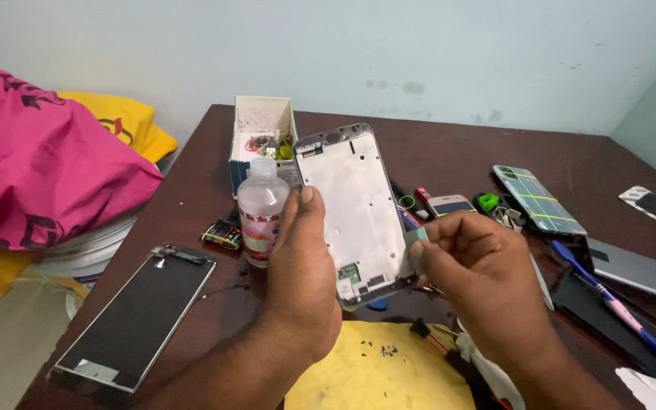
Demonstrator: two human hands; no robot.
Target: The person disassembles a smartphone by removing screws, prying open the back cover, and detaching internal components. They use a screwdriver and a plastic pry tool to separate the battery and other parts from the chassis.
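Tabletop box [246, 156] (small parts [271, 144] inside)

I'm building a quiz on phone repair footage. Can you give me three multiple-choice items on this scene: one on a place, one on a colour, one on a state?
1. Where does the clear bottle stand?
A. beside the open box
B. on the yellow sheet
C. on the floor

2. What colour is that sheet?
A. green
B. yellow
C. white

3. How is the phone frame kept?
A. flat on the table
B. inside the box
C. raised in the left hand

Key: 1 A, it stands just before the box. 2 B, plainly yellow. 3 C, the left grip lifts it while the right hand pinches its edge.
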